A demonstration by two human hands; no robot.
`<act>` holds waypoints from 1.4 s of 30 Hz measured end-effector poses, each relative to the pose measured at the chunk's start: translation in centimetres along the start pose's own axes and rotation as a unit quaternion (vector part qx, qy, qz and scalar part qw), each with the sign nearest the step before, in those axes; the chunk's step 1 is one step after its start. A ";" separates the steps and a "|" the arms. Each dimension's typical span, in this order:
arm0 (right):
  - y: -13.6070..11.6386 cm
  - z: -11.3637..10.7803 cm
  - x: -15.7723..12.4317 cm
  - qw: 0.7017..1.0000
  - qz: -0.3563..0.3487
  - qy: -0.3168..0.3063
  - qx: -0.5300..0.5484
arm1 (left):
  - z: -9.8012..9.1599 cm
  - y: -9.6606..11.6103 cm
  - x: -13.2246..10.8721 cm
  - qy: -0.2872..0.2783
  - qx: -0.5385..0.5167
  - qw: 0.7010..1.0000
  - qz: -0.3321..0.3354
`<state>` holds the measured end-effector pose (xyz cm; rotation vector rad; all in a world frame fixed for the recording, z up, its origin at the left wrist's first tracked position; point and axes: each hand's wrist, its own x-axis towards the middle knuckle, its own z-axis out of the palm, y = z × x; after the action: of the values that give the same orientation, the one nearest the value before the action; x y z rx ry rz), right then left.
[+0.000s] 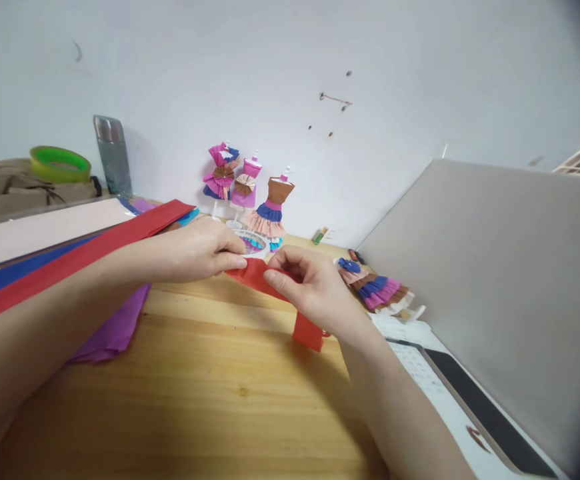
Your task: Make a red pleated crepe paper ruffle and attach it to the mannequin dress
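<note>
A strip of red crepe paper [257,275] is held between both hands over a wooden table [210,380]. My left hand [195,250] pinches its upper end with thumb and fingers closed. My right hand [307,283] is closed on the strip lower down, and the loose end of the strip [307,331] hangs below that hand. Just behind the hands lies a roll of clear tape [255,243].
Long sheets of red, blue, purple and pale pink paper [70,253] lie at the left. Three small paper dresses on stands [250,190] are at the wall, another dress [377,288] lies at the right. A grey laptop lid [495,280] rises at the right. A metal flask [113,153] and green tape roll [60,163] are behind.
</note>
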<state>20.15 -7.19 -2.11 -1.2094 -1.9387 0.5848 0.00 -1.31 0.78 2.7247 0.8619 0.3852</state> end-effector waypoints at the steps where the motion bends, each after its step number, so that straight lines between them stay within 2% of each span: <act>1: 0.0 0.0 0.0 1.000 0.003 0.001 0.000 | 0.0 0.0 0.0 0.000 0.003 1.000 0.001; 6: 0.2 0.1 0.2 0.996 0.001 -0.040 0.075 | 0.1 0.1 0.0 0.007 0.004 1.000 0.008; 17: 0.9 0.9 0.4 0.992 0.026 -0.001 0.123 | 0.1 0.2 0.0 0.006 -0.007 1.000 0.010; 27: 0.4 1.6 0.3 0.993 0.049 0.071 0.079 | 0.4 0.2 -0.2 0.002 0.003 1.000 0.004; 42: 0.7 2.3 0.2 0.991 0.051 0.109 0.062 | 0.3 0.4 0.0 0.016 0.003 1.000 0.011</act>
<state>18.67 -6.66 -3.89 -1.2454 -1.6429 0.5906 0.28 -1.70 0.68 2.7417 0.8441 0.4317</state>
